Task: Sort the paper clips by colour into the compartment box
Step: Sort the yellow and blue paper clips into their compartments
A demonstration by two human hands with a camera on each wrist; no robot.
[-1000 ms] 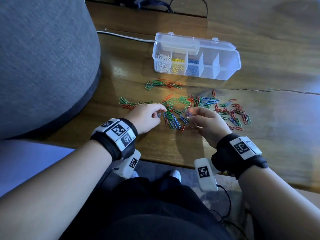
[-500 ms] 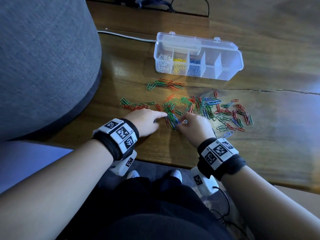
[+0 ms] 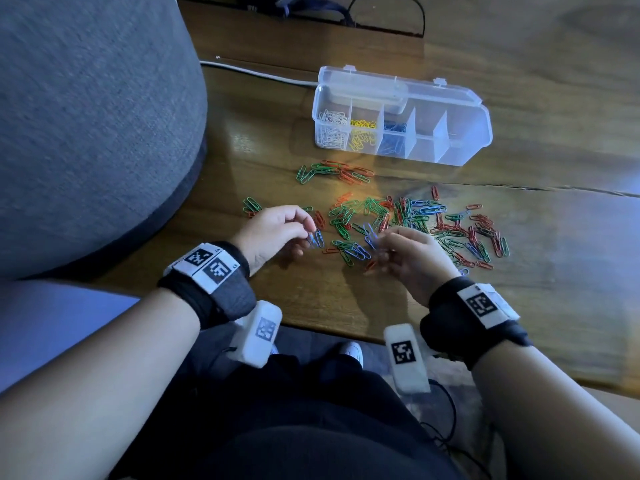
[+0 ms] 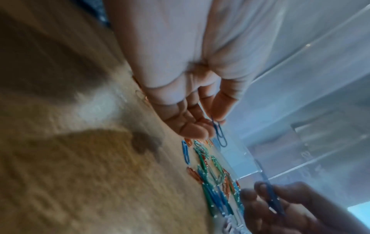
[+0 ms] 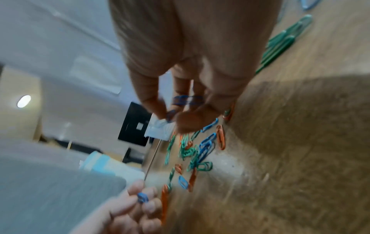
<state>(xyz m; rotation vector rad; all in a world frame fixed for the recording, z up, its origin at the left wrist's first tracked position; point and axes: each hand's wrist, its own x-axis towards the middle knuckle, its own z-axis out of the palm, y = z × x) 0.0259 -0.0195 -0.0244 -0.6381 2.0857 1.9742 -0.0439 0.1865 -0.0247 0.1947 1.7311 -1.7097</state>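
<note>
Green, red and blue paper clips (image 3: 408,220) lie scattered on the wooden table (image 3: 554,237). Behind them stands the clear compartment box (image 3: 464,154), lid open, with white, yellow and blue clips in its three left cells. My left hand (image 3: 304,233) hovers just above the near left of the pile and pinches blue clips (image 4: 219,134) between thumb and fingers. My right hand (image 3: 381,247), raised beside it, pinches more blue clips (image 5: 187,100). A smaller green and red cluster (image 3: 332,171) lies nearer the box.
A large grey upholstered seat (image 3: 86,116) fills the left side and overhangs the table there. A white cable (image 3: 256,72) runs behind the box. Black cables (image 3: 388,15) lie at the far edge. The table's front edge is close to my wrists.
Both hands have lifted off the table with blue clips. The right hand, pressed down on the pile half a second ago, has risen and turned palm inward.
</note>
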